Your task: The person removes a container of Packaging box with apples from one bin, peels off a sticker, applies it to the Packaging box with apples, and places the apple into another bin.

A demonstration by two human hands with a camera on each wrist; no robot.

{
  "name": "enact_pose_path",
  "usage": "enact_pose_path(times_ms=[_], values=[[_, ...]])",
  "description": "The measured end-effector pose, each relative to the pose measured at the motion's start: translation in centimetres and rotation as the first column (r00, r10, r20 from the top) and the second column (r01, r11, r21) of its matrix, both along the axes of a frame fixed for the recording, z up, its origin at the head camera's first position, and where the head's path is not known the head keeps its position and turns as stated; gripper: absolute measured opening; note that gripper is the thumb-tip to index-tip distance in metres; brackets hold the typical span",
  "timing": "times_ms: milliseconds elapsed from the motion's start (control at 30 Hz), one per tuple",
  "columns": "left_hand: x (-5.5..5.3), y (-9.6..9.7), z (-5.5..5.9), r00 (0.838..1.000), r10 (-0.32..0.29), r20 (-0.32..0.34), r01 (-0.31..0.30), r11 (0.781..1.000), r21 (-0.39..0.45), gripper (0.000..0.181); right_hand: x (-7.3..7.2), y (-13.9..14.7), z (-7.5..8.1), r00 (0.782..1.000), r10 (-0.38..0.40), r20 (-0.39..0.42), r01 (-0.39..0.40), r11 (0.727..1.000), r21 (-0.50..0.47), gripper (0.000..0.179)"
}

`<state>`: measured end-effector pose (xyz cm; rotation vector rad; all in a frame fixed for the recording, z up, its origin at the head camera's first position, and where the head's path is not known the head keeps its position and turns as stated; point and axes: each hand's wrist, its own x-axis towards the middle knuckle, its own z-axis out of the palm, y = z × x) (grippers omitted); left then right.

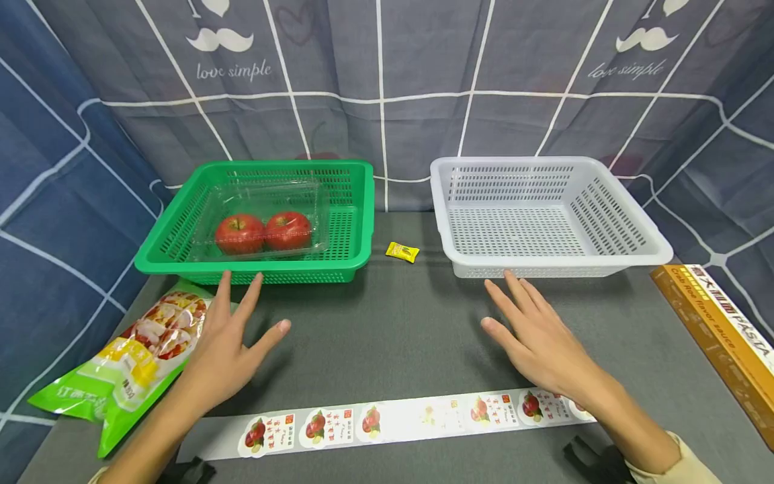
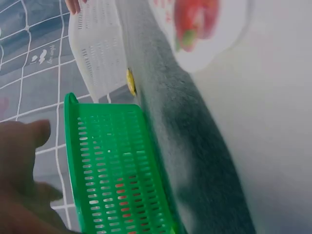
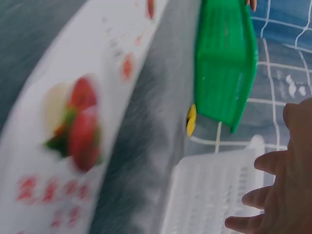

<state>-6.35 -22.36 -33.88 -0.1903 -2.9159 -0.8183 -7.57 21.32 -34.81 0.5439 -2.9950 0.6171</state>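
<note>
Currently, left hand (image 1: 227, 353), fingers spread, empty, near green perforated plastic basket (image 1: 342, 232); right hand (image 1: 535, 336), fingers extended, also empty, near white perforated plastic basket (image 1: 514, 232).

Green is shown by one basket (image 1: 290, 265), white by the other basket (image 1: 520, 232), red by the apples (image 1: 240, 234), and the grey-blue curtain (image 1: 426, 54) is crossed by white lines.

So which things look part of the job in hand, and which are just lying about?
Probably the job: green basket near the left hand; boxed apples inside; white basket near the right hand.

Probably lying about: yellow packet, food bag, printed strip, pasta box.
</note>
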Motion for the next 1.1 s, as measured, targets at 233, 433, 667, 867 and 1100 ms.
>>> enact_pose_path(times_ms=[233, 433, 667, 867, 1100], values=[[-0.9, 0.3, 0.9, 0.991, 0.130, 0.027, -0.132, 0.939, 0.319, 0.082, -0.2, -2.4, 1.7, 0.995, 0.027, -0.099, -0.043, 0.986, -0.159, 0.057], [-2.2, 0.3, 1.2, 0.951, 0.177, 0.252, -0.299, 0.735, 0.609, 0.082, -0.7, -4.8, 2.5, 0.981, 0.054, -0.187, -0.111, 0.944, -0.310, 0.049], [-3.8, 0.5, 1.2, 0.930, 0.172, 0.325, -0.366, 0.499, 0.786, 0.084, -1.3, -7.9, 3.3, 0.987, 0.111, -0.112, -0.154, 0.833, -0.531, 0.042], [-5.0, 1.3, 0.9, 0.928, 0.230, 0.294, -0.364, 0.382, 0.850, 0.079, -2.3, -11.2, 4.1, 0.987, 0.156, -0.046, -0.145, 0.719, -0.679, 0.038], [-6.0, 2.2, 0.3, 0.918, 0.315, 0.242, -0.342, 0.315, 0.885, 0.075, -3.8, -15.1, 5.5, 0.984, 0.178, 0.027, -0.099, 0.661, -0.744, 0.036]])
